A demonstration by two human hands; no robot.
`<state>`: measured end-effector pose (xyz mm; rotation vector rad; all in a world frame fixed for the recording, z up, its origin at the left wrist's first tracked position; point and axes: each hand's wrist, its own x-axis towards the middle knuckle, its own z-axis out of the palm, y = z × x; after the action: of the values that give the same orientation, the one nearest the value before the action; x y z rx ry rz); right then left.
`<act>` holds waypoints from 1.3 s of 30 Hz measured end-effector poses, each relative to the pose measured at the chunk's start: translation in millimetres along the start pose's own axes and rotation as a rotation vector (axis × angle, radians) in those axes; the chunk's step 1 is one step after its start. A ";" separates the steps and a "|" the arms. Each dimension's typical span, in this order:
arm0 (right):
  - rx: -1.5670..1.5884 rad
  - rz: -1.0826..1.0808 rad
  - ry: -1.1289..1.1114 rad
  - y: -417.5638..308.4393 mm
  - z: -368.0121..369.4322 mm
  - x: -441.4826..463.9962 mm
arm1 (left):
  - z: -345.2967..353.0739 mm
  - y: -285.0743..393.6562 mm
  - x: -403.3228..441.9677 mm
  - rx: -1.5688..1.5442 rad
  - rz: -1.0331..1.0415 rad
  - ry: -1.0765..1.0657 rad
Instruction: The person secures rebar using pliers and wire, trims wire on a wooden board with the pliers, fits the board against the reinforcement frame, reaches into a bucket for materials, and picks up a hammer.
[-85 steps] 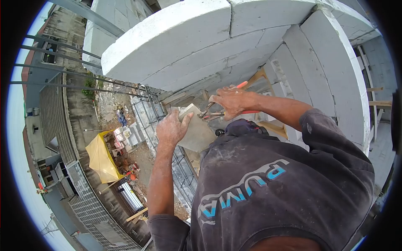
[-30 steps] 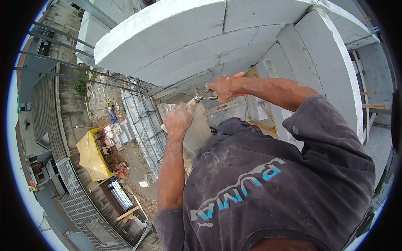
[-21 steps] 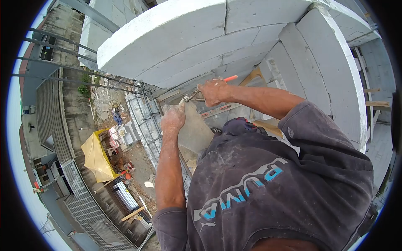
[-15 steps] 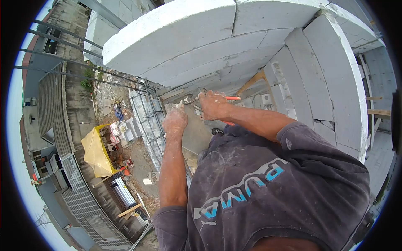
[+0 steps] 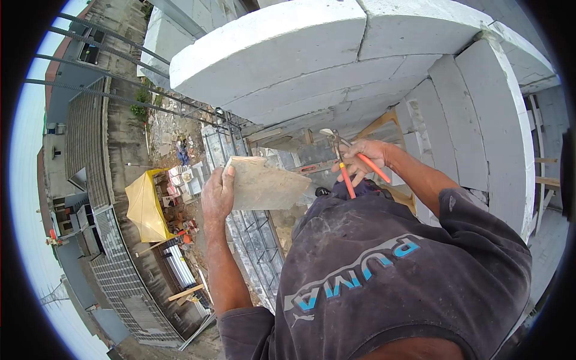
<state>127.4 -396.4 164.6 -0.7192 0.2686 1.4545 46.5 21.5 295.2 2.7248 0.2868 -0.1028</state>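
My left hand (image 5: 218,195) grips the left edge of a flat, dusty board (image 5: 267,191), its thumb over the top corner. The board's right end is ragged and narrows toward my body. In my right hand (image 5: 362,157) is a pair of pincers (image 5: 346,180) with red-orange handles. The handles are spread apart, with fingers between them, and the metal head points up and away from me. Pincers and board are apart. The underside of the board is hidden.
Pale block walls (image 5: 270,60) rise ahead and to the right. Steel bars (image 5: 114,54) jut out at upper left. Beside the board, a rebar cage (image 5: 258,231) runs downward. A red level-like bar (image 5: 318,168) lies below my hands. Far below left is a yellow canopy (image 5: 144,204).
My left hand has moved left and turned the board so its broad face shows. My right hand has drawn the pincers away from the board to the right, and their handles now stand apart.
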 end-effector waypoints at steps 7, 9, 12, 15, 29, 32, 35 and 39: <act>-0.222 -0.085 0.272 -1.5 37.7 2.7 | -11.0 21.5 3.2 -0.006 0.070 -0.042; -0.187 -0.142 0.289 2.1 40.9 5.4 | -15.2 31.8 2.5 0.008 0.079 -0.078; -0.098 -0.171 0.239 14.3 37.4 11.6 | -15.5 42.4 0.5 0.022 0.103 -0.077; 0.058 -0.140 0.043 16.9 43.7 4.9 | -12.1 42.2 -0.9 0.018 0.116 -0.066; -1.667 -0.449 0.588 -11.9 77.9 -32.1 | -20.1 53.9 -13.8 0.050 0.119 -0.087; -0.852 -0.208 0.173 -39.7 78.9 -44.6 | -23.5 56.6 -14.2 0.050 0.133 -0.109; -1.322 -0.263 0.346 -38.1 119.4 -57.4 | -26.2 61.1 -13.1 0.062 0.157 -0.124; -1.831 -0.378 0.251 -40.0 120.2 -48.8 | -31.5 72.3 -9.5 0.057 0.178 -0.151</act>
<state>128.9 -362.9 296.2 -2.2221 -1.1424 0.9017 53.6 -32.9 352.6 2.7660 -0.0018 -0.2683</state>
